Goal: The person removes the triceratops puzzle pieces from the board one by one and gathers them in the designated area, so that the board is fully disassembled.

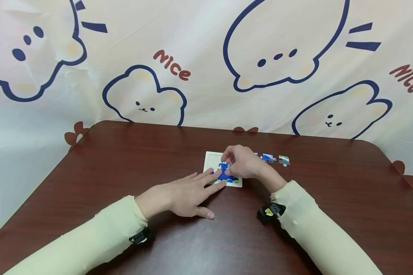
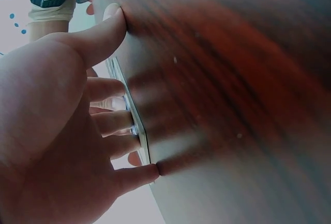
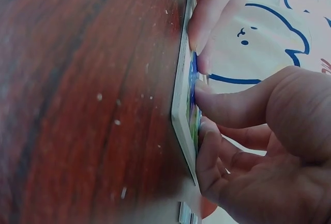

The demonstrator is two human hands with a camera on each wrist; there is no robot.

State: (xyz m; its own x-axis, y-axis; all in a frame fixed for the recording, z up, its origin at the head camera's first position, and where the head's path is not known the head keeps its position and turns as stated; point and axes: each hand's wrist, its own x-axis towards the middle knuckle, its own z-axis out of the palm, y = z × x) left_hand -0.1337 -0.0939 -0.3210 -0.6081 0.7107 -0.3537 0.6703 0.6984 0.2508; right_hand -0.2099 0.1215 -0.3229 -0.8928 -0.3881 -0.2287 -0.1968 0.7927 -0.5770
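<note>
A small white puzzle tray [image 1: 211, 156] lies on the table with joined blue jigsaw pieces [image 1: 223, 175] in its lower part. My left hand [image 1: 189, 194] spreads its fingers over the tray's left and near side, fingertips on the pieces and rim, with the thumb out over the table. Over the upper right of the tray, my right hand [image 1: 245, 162] has curled fingers and pinches a puzzle piece [image 1: 223, 165] against the joined ones. In the right wrist view its thumb [image 3: 209, 100] touches the blue surface; the piece is largely hidden by the fingers.
Loose jigsaw pieces lie right of the tray: a blue one [image 1: 268, 157], a green-and-white one [image 1: 284, 160] and another partly behind the right hand. The brown table [image 1: 151, 152] meets a printed curtain [image 1: 206, 95] at the back. Both wrists wear black straps.
</note>
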